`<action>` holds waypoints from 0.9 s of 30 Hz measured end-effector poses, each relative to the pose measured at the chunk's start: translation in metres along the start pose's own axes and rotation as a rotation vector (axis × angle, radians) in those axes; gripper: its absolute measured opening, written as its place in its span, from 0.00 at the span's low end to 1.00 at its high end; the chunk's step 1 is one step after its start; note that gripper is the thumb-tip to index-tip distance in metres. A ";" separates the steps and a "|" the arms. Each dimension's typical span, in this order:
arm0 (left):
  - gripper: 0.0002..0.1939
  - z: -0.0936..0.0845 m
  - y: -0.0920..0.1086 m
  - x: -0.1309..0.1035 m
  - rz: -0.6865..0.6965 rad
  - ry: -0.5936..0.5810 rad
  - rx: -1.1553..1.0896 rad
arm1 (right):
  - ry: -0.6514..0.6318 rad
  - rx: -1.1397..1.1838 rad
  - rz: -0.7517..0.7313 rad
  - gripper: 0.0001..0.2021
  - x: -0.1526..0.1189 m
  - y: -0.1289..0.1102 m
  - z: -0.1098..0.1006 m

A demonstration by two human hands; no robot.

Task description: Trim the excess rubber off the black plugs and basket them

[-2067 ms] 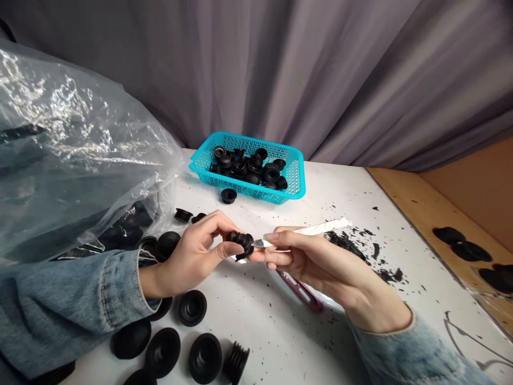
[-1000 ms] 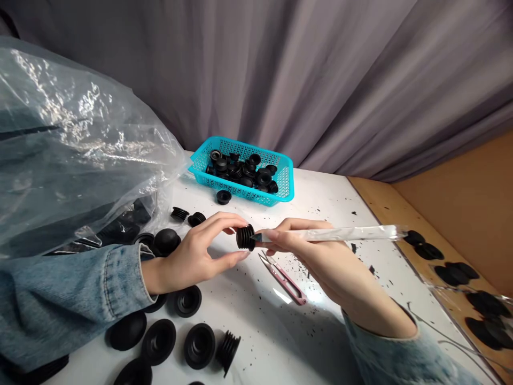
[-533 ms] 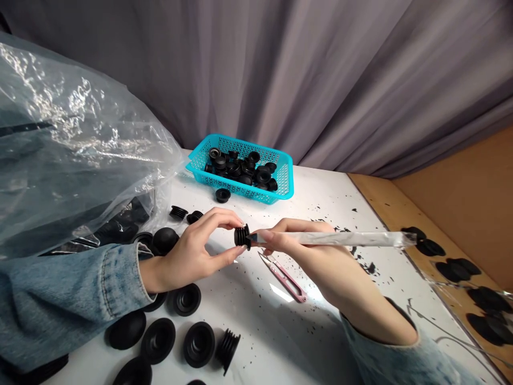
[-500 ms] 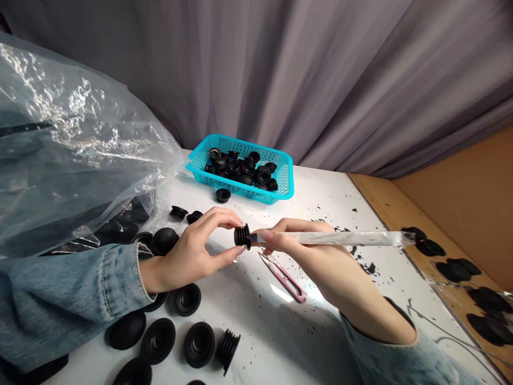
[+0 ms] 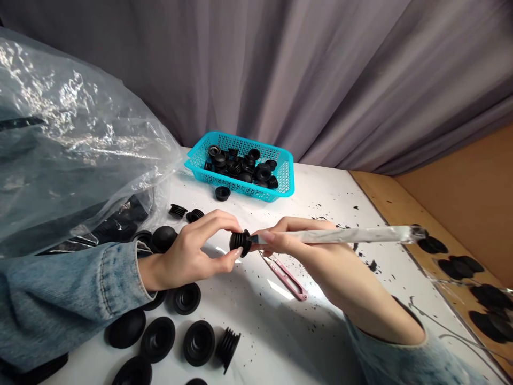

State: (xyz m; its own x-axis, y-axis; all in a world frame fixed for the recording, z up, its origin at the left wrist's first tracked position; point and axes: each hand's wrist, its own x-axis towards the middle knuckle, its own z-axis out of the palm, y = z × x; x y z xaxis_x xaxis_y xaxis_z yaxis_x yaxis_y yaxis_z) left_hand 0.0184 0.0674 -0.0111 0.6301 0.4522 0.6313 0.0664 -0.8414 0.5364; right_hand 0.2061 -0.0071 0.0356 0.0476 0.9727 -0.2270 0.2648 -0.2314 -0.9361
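Between thumb and fingers, my left hand (image 5: 200, 248) pinches a small ribbed black plug (image 5: 239, 243), its wider rim turned to the right. My right hand (image 5: 308, 246) grips a long knife with a wrapped, whitish handle (image 5: 348, 234). The dark blade tip meets the rim of the plug, or lies right in front of it. Pink thread snips (image 5: 287, 278) lie on the white table just below my right hand.
Behind the hands, a blue basket (image 5: 287, 184) holds several black plugs. More black plugs (image 5: 199, 343) lie at the lower left. A clear plastic bag (image 5: 100, 144) bulges at the left. Black scraps litter the table (image 5: 272, 342); flat black pieces (image 5: 460, 268) lie on the wooden strip at right.
The plug has turned in my left fingers, so its rim now shows toward the blade. My right hand and the knife have shifted slightly, the handle's far end a little higher and further right.
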 end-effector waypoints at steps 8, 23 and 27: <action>0.10 -0.001 -0.002 -0.002 0.030 0.025 0.018 | -0.186 0.501 0.109 0.08 0.014 0.011 0.003; 0.07 -0.001 -0.003 -0.004 -0.054 -0.051 -0.048 | -0.079 -0.035 -0.201 0.10 0.010 0.006 -0.006; 0.07 -0.001 -0.003 -0.004 -0.064 -0.036 -0.040 | -0.149 -0.234 -0.298 0.11 0.006 0.004 -0.004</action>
State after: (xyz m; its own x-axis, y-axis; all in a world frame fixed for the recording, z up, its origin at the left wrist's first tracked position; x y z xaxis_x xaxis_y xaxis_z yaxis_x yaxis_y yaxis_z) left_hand 0.0151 0.0682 -0.0152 0.6527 0.4933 0.5750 0.0772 -0.7983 0.5972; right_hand 0.2117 -0.0020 0.0311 -0.1996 0.9799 -0.0070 0.4586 0.0871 -0.8844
